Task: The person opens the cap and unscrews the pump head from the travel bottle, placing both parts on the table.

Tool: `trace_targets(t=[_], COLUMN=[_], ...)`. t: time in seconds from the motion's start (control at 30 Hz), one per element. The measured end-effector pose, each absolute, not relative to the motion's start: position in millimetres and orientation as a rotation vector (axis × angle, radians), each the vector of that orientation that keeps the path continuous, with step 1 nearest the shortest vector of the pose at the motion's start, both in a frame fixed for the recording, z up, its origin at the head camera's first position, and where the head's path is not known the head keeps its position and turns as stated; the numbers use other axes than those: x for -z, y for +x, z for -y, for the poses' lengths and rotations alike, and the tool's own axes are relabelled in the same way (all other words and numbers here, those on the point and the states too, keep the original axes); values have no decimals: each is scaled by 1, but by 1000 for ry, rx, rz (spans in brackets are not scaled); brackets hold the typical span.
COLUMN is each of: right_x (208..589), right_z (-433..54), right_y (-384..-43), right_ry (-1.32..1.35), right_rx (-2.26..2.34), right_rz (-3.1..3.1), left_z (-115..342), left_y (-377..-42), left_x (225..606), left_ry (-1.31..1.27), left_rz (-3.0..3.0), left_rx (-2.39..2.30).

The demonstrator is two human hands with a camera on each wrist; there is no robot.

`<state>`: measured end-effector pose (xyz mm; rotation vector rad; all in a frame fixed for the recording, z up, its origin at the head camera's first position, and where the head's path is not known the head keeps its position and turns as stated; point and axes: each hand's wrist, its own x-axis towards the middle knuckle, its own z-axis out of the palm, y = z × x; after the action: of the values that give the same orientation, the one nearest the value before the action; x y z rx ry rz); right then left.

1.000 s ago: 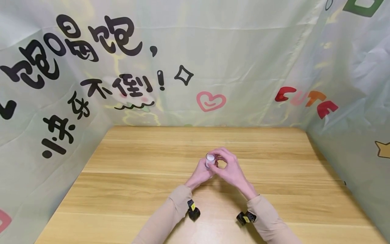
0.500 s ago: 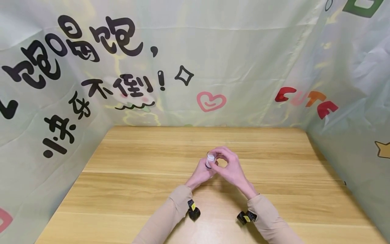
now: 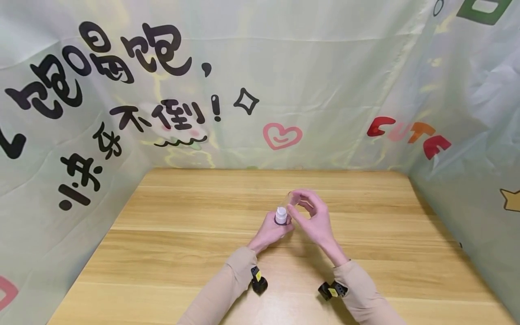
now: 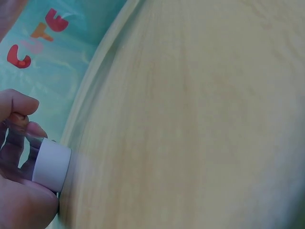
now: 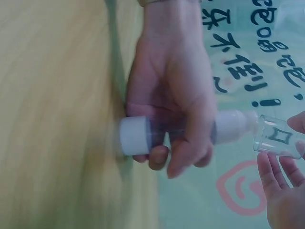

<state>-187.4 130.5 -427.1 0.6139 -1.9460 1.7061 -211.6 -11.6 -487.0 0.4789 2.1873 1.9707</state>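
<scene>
Bottle, from my head: While my left hand (image 3: 271,229) grips the bottle (image 3: 281,217) over the wooden surface (image 3: 183,216), its white top (image 3: 281,210) pokes up past my thumb and forefinger; my right hand (image 3: 314,221) is just beside it, to the right and a little higher, its fingers bent toward the thumb.
White base, from my left wrist: My left fingers and thumb curl round the bottle's body, with the white base (image 4: 51,164) sticking out past my grip; whether it touches the surface, I cannot tell.
Clear cap, from my right wrist: I hold the clear cap (image 5: 279,137) in my right fingers and thumb, one end toward the white top; whether the two touch, I cannot tell.
</scene>
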Motion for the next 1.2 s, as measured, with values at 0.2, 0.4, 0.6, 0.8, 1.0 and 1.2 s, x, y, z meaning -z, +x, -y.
trace_targets(t=[0.2, 0.4, 0.6, 0.8, 1.0, 1.2], right_x=[424, 425, 427, 423, 411, 430], right_z=[-143, -157, -169, -179, -190, -215], right_y=[-190, -192, -193, -189, -183, -194], right_ry=[551, 501, 448, 371, 288, 235], right_rx=[-1708, -1667, -1626, -1565, -1530, -1458], right_rz=[1894, 1900, 1917, 1971, 2002, 2084], left_z=[11, 12, 11, 11, 10, 11], left_y=[-217, -217, -216, -215, -216, -216], left_x=[497, 497, 499, 499, 499, 498], left_ry=[506, 494, 475, 479, 494, 511], left_rz=[-2194, -2200, -2177, -2167, -2173, -2178], left_rx=[-1975, -1960, -1965, -1969, -1980, -1981])
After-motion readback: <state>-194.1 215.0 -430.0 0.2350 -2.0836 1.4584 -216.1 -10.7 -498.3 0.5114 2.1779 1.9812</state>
